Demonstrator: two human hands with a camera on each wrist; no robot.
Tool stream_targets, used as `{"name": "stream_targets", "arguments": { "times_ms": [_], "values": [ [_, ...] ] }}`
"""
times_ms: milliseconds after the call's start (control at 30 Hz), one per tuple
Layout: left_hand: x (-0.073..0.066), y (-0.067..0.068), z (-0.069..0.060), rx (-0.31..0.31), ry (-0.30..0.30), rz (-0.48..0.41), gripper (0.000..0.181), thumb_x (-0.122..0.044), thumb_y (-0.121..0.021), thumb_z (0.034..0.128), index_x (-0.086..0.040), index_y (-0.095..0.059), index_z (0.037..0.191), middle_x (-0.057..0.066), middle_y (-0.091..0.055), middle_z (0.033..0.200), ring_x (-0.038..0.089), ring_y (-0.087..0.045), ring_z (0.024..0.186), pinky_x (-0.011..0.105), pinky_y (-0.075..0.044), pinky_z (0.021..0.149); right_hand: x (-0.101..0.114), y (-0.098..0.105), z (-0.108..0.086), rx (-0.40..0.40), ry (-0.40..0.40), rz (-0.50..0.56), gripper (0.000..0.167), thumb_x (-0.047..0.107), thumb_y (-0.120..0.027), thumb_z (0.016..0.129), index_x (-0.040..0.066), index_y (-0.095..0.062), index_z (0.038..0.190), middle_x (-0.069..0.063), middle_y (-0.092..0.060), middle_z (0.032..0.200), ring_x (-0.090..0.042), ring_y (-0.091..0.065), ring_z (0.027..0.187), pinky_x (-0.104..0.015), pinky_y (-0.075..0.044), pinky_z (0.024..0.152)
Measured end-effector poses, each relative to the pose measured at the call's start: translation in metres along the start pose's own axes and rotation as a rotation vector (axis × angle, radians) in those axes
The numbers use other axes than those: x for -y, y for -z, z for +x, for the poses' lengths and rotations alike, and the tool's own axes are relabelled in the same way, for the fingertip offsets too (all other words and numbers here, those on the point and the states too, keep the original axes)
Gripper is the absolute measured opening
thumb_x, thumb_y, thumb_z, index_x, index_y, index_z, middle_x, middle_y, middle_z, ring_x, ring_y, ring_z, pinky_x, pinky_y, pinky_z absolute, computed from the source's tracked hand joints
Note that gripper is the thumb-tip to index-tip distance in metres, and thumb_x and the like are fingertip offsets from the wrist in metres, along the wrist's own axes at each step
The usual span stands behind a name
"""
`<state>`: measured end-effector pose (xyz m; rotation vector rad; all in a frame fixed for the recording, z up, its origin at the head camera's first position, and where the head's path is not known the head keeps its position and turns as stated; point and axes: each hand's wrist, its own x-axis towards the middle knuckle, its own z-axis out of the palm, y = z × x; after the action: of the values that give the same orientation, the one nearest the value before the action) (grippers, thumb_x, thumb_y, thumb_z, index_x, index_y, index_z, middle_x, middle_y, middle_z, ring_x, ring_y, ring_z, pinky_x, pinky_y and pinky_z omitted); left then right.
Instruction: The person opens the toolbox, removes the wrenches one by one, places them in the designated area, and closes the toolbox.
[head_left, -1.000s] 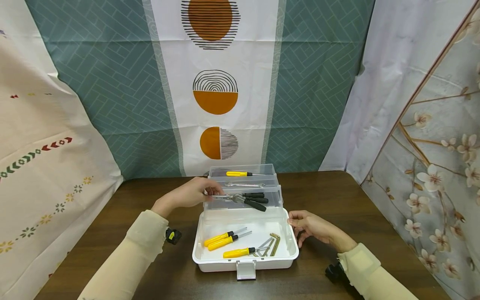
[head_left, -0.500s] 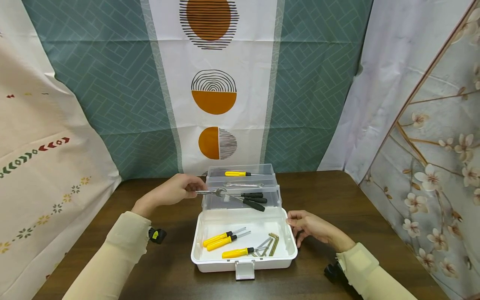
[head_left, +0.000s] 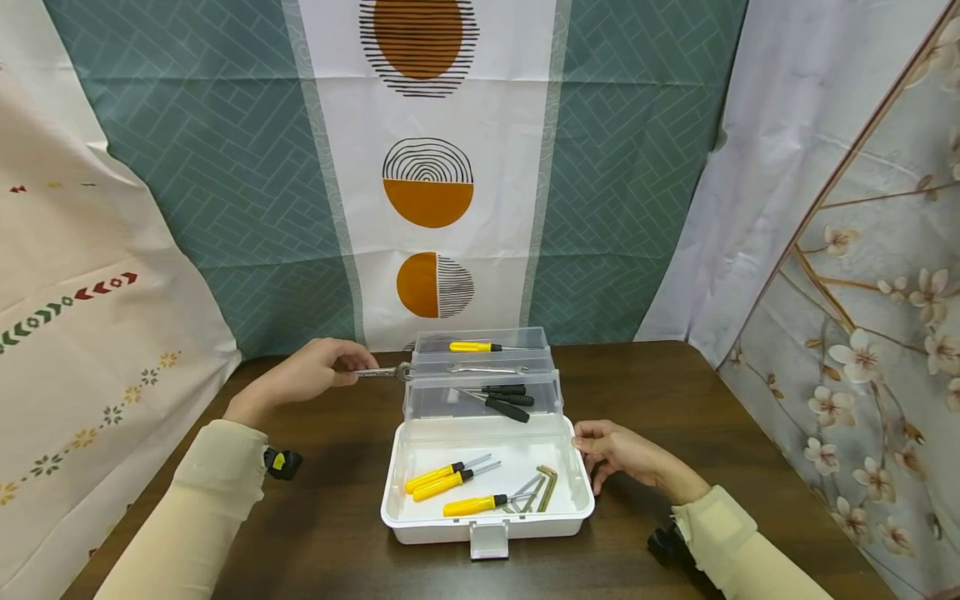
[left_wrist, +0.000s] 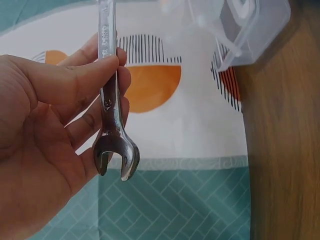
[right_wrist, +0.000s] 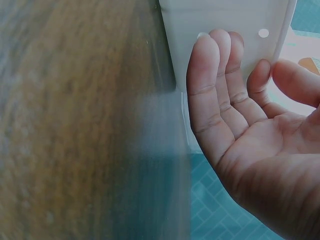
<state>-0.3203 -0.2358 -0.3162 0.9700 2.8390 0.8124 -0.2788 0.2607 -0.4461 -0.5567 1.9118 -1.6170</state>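
My left hand (head_left: 315,368) pinches a shiny metal wrench (head_left: 384,372) between thumb and fingers, left of the raised clear trays. In the left wrist view the wrench (left_wrist: 111,112) has its open-ended jaw pointing down past the fingers of the hand (left_wrist: 55,120). The white toolbox (head_left: 442,533) stands open on the table. At its right wall, my right hand (head_left: 630,458) holds the rim; the right wrist view shows thumb and index finger of the hand (right_wrist: 265,135) pinching the edge of the box (right_wrist: 215,15), other fingers against its side.
Yellow screwdrivers (head_left: 468,507) and hex keys (head_left: 549,490) lie in the box bottom. The clear trays hold a yellow screwdriver (head_left: 472,347), another wrench (head_left: 487,369) and several black-handled tools (head_left: 508,409). Curtains hang behind the brown table (head_left: 330,533).
My left hand has moved left and slightly up, carrying the wrench away from over the black-handled tools in the lowest clear tray. The right hand has stayed at the box rim.
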Motion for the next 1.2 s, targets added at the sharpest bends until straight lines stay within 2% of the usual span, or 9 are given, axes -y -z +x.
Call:
{"name": "stream_targets", "arguments": {
  "times_ms": [200,367,533,767,1033,1200],
  "values": [
    [0.002,0.012,-0.008,0.004,0.028,0.031,0.026,0.008,-0.064,0.0956,-0.008,-0.074,0.114,0.002,-0.07,0.102,0.019,-0.062,0.092,0.037,-0.055,0.081,0.001,-0.002,0.001,-0.003,0.005,-0.001,0.028,0.017,-0.05,0.109,-0.01,-0.049,0.11,-0.008,-0.063,0.09,-0.022,-0.067,0.077,-0.038,-0.06,0.062],
    [0.003,0.02,-0.011,-0.008,0.028,0.035,0.026,0.008,-0.064,0.0952,-0.007,-0.074,0.114,0.002,-0.072,0.103,0.02,-0.063,0.092,0.035,-0.056,0.08,0.001,-0.001,0.0,-0.006,0.01,-0.005,0.031,0.017,-0.049,0.109,-0.014,-0.047,0.112,-0.009,-0.064,0.09,-0.022,-0.067,0.077,-0.038,-0.06,0.061],
    [0.008,0.024,-0.014,-0.022,0.033,0.046,0.025,0.007,-0.066,0.0948,-0.008,-0.075,0.113,0.0,-0.072,0.101,0.019,-0.064,0.091,0.033,-0.055,0.08,0.001,-0.001,-0.001,-0.006,0.01,-0.003,0.029,0.017,-0.049,0.109,-0.012,-0.048,0.111,-0.009,-0.064,0.091,-0.022,-0.068,0.077,-0.038,-0.06,0.062],
    [0.021,0.022,-0.018,-0.02,0.047,0.046,0.024,0.007,-0.066,0.0942,-0.008,-0.075,0.11,-0.002,-0.071,0.095,0.017,-0.064,0.088,0.031,-0.054,0.077,0.002,0.0,-0.001,-0.002,0.002,-0.001,0.021,0.017,-0.049,0.109,-0.003,-0.053,0.108,-0.008,-0.063,0.089,-0.022,-0.068,0.077,-0.039,-0.06,0.062],
    [0.038,0.017,-0.022,0.001,0.1,0.013,0.023,0.006,-0.065,0.0956,-0.007,-0.074,0.111,-0.002,-0.07,0.094,0.018,-0.063,0.088,0.032,-0.054,0.075,0.0,0.0,-0.001,-0.007,0.004,0.0,0.025,0.017,-0.049,0.109,-0.008,-0.051,0.109,-0.009,-0.063,0.09,-0.023,-0.068,0.077,-0.039,-0.06,0.062],
    [0.051,0.008,-0.024,0.012,0.117,-0.022,0.022,0.008,-0.064,0.094,-0.004,-0.073,0.109,-0.001,-0.069,0.091,0.017,-0.062,0.085,0.031,-0.053,0.072,-0.001,0.001,-0.001,-0.004,0.005,0.0,0.023,0.017,-0.05,0.109,-0.005,-0.052,0.108,-0.008,-0.063,0.09,-0.023,-0.068,0.076,-0.039,-0.06,0.062]
  ]
}}
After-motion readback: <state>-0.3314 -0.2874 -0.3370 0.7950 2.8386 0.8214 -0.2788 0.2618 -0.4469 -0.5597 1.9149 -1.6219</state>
